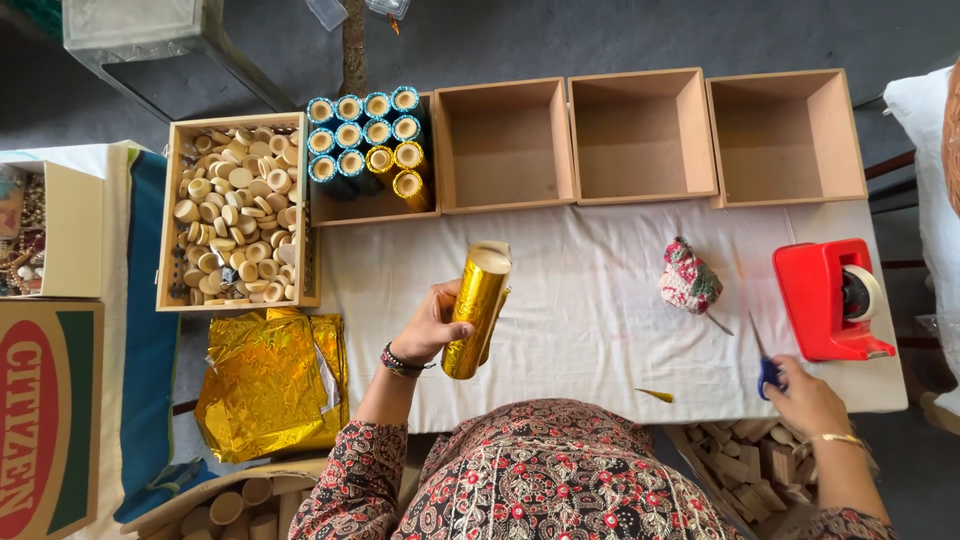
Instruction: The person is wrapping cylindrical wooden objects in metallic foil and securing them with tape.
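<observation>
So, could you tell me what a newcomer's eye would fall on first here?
Probably the shiny gold foil-wrapped tube held upright in the left hand at the middle of the white cloth-covered table. Next, the bright red tape dispenser at the table's right edge, just above the right hand on the blue-handled scissors.

White-clothed table [600, 300]; red tape dispenser [830, 298], patterned cloth bundle [689, 277], open wooden boxes [641, 136]

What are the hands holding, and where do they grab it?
The left hand grips a gold foil-wrapped tube around its lower middle. The right hand holds blue-handled scissors by the handles.
</observation>
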